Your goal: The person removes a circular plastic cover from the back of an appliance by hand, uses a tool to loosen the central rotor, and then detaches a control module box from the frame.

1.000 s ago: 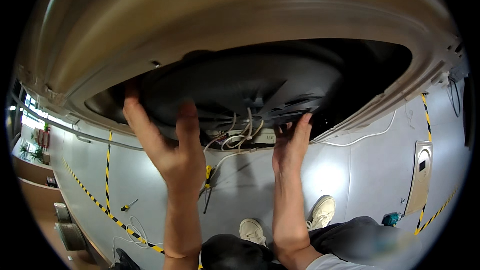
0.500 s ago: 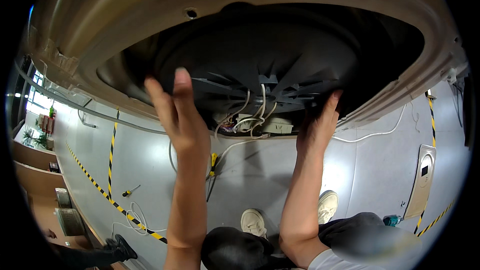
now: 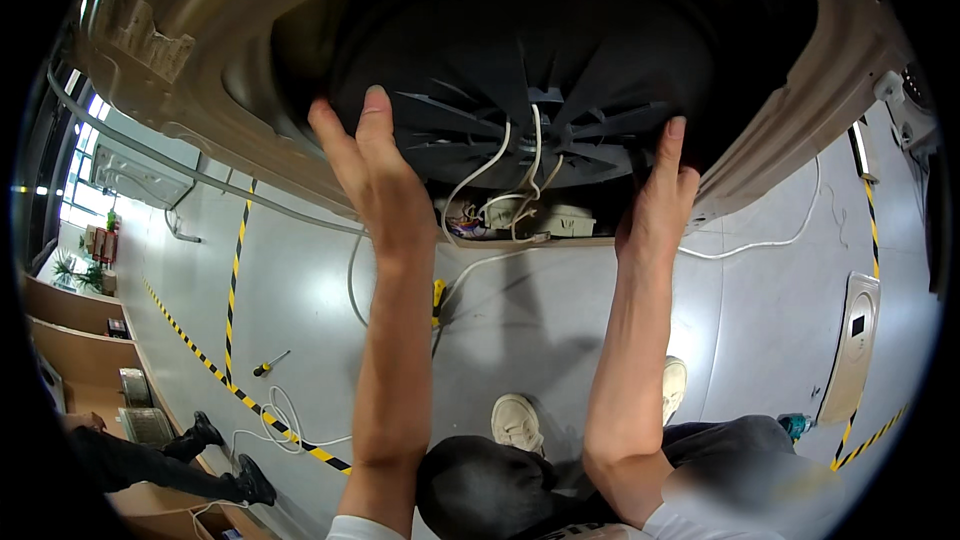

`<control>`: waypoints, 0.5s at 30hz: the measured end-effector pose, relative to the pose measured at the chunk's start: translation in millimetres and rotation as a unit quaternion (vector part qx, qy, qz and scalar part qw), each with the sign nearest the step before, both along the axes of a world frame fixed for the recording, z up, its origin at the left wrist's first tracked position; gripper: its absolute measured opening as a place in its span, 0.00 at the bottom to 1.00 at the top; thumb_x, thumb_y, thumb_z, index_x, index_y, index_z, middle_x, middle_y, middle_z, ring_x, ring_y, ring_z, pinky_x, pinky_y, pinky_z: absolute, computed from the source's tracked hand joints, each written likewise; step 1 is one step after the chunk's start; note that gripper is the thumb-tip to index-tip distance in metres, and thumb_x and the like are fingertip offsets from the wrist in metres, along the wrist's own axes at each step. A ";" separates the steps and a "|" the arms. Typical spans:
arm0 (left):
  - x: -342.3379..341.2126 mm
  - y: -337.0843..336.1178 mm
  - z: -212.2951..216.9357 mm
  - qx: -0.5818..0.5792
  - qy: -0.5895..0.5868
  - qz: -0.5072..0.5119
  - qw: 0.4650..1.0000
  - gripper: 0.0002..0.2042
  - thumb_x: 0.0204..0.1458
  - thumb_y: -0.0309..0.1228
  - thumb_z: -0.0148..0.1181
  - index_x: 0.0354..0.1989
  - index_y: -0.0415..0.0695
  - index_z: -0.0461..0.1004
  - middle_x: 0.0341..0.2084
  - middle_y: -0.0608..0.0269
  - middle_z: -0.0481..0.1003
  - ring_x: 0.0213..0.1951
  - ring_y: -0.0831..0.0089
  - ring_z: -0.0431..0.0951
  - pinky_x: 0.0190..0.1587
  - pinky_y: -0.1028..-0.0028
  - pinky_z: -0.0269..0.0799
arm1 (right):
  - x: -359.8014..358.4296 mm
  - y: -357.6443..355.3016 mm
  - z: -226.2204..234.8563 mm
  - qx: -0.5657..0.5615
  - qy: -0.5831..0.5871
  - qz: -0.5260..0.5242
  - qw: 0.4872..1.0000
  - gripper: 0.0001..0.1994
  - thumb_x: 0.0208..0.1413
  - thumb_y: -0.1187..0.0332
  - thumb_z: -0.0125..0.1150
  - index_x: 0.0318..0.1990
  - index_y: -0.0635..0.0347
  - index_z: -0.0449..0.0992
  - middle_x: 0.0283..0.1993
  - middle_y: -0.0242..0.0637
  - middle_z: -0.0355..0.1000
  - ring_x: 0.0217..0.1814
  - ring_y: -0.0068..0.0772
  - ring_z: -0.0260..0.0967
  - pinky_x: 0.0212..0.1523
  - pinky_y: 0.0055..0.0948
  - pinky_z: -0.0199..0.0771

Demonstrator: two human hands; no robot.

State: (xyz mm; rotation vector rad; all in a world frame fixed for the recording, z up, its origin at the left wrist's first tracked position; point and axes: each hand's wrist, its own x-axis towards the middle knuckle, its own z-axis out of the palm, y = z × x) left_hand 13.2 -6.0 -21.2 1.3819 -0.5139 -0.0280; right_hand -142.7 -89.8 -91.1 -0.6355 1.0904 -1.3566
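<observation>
Above me is a beige metal appliance housing (image 3: 240, 75) with a large rounded opening. Inside it sits a big round black plastic part (image 3: 450, 50) with ribs fanning out from its centre. My left hand (image 3: 390, 190) reaches to its lower left edge, thumb and a finger stretched apart. At the lower right edge is my right hand (image 3: 655, 205), one digit pointing up along the part; its other fingers are mostly hidden. Whether either palm presses on the part I cannot tell. Between my hands, white cables (image 3: 537, 145) hang down in front of a pale plastic box (image 3: 563, 222) and coloured wires (image 3: 465, 220).
A yellow-handled screwdriver (image 3: 438, 302) lies below the housing, another screwdriver (image 3: 268, 365) further left. Coiled white cable (image 3: 283, 418) rests by striped floor tape (image 3: 233, 290). A beige panel (image 3: 852, 350) and a teal power tool (image 3: 795, 426) are at right. Another person's legs (image 3: 150, 460) show lower left.
The view has shifted, so the housing sits higher in the picture. Both my hands stay at the black part's lower edges. The other person's legs have come further into view.
</observation>
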 end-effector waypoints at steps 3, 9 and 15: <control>-3.8 -0.9 -0.8 -0.002 -0.010 0.005 1.000 0.31 0.53 0.44 0.50 0.64 0.43 0.53 0.54 0.57 0.62 0.55 0.66 0.62 0.61 0.67 0.54 | -0.2 -1.1 -2.4 0.001 0.009 -0.005 1.000 0.33 0.49 0.41 0.66 0.37 0.65 0.60 0.37 0.38 0.62 0.40 0.27 0.61 0.44 0.26 0.68; -13.9 3.0 3.7 -0.019 0.003 -0.027 0.999 0.38 0.50 0.43 0.52 0.68 0.42 0.47 0.59 0.54 0.58 0.59 0.63 0.60 0.63 0.68 0.52 | -1.1 5.8 -4.3 0.014 0.001 -0.006 1.000 0.32 0.48 0.43 0.68 0.37 0.63 0.59 0.38 0.38 0.62 0.41 0.26 0.60 0.44 0.25 0.66; -20.9 -1.4 4.9 -0.087 0.009 -0.013 0.996 0.31 0.54 0.30 0.50 0.66 0.35 0.49 0.56 0.53 0.61 0.55 0.67 0.62 0.61 0.73 0.55 | 2.5 5.5 -13.2 -0.066 -0.019 -0.035 0.997 0.30 0.52 0.50 0.68 0.45 0.66 0.60 0.45 0.40 0.64 0.47 0.29 0.62 0.51 0.27 0.66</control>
